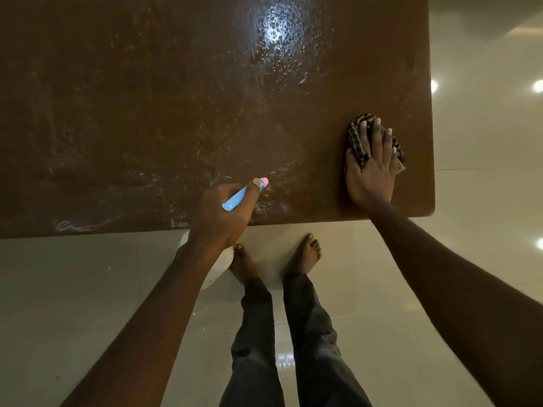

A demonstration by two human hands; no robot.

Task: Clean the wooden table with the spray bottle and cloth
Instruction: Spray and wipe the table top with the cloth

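Observation:
The brown wooden table [147, 98] fills the upper part of the view, its top wet with droplets and streaks. My left hand [223, 212] grips the spray bottle [235, 199] at the table's near edge; its blue trigger head and pink nozzle point over the table, and the white body hangs below, mostly hidden by my wrist. My right hand [371, 168] lies flat with straight fingers on a dark checked cloth [357, 136], pressing it to the table near the right edge.
The table's right edge [432, 113] and near right corner [430, 212] border a glossy pale tiled floor [484, 171]. My bare feet [305, 254] and dark trousers stand just in front of the near edge.

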